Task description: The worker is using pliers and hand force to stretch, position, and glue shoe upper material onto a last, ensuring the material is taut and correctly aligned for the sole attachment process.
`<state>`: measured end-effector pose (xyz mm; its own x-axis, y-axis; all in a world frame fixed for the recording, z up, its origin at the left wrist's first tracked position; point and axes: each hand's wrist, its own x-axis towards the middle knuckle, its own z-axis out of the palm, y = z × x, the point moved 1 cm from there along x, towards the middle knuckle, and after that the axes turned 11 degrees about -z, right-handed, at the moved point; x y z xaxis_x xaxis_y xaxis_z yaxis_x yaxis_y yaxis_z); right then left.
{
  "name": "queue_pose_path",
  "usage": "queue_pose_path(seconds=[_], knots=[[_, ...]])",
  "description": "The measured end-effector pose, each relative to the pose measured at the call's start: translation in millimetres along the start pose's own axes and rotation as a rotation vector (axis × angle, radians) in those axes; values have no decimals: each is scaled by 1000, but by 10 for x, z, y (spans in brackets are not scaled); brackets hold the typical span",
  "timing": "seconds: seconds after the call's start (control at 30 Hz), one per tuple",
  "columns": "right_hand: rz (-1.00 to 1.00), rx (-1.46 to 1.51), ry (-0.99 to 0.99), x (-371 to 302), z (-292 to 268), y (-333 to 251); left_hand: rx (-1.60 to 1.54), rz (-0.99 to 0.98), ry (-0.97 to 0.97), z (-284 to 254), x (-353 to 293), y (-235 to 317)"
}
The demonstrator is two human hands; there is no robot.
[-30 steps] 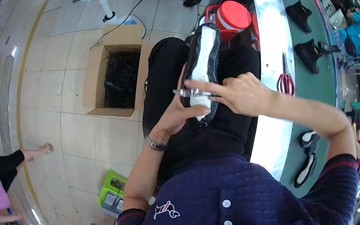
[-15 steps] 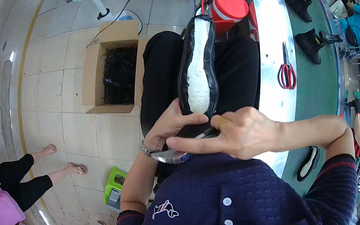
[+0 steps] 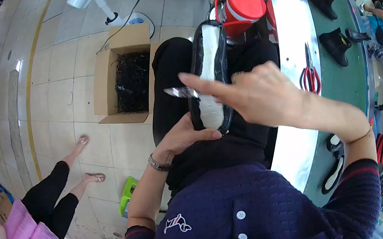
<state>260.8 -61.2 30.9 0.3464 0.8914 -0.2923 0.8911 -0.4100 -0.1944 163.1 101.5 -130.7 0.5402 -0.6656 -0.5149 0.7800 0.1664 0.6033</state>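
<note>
The person sat with a black shoe upper (image 3: pixel 209 76), its white insole side turned up, standing lengthwise over the lap, toe end pointing away toward the red jug (image 3: pixel 244 5) on the floor. The left hand (image 3: pixel 182 139) was closed around the near end of the shoe from below, propping it upright so the pale sole face stayed toward the eyes. The right hand (image 3: pixel 261 95) hovered over the middle of the shoe with the forefinger stretched out straight and a small metal blade (image 3: pixel 178 92) pinched against it, its tip poking out to the left of the shoe; the grip looked suited to trimming along the rim. Left of the knees an open cardboard box (image 3: pixel 129 76) held dark scraps, near enough to catch offcuts. On the green workbench (image 3: pixel 347 78) to the right, red-handled scissors (image 3: pixel 310 75) lay near its pale inner edge, with other black shoe uppers (image 3: pixel 333 45) farther in.
</note>
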Motion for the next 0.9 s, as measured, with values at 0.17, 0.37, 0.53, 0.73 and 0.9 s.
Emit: queue_pose_path(seconds=[0.17,0.37,0.53,0.73,0.9], knots=[[-40,277,232,-11,180,292,-2,-44,11,30,-7,91],[-89,89,239,11,-150,332,11,-90,34,37,-59,98],[-62,263,101,51,243,396,1,-80,36,102,-58,192],[-56,133,398,-28,-72,499,59,-101,69,82,-95,196],[31,12,97,5,133,752,117,-107,78,75,-49,277]])
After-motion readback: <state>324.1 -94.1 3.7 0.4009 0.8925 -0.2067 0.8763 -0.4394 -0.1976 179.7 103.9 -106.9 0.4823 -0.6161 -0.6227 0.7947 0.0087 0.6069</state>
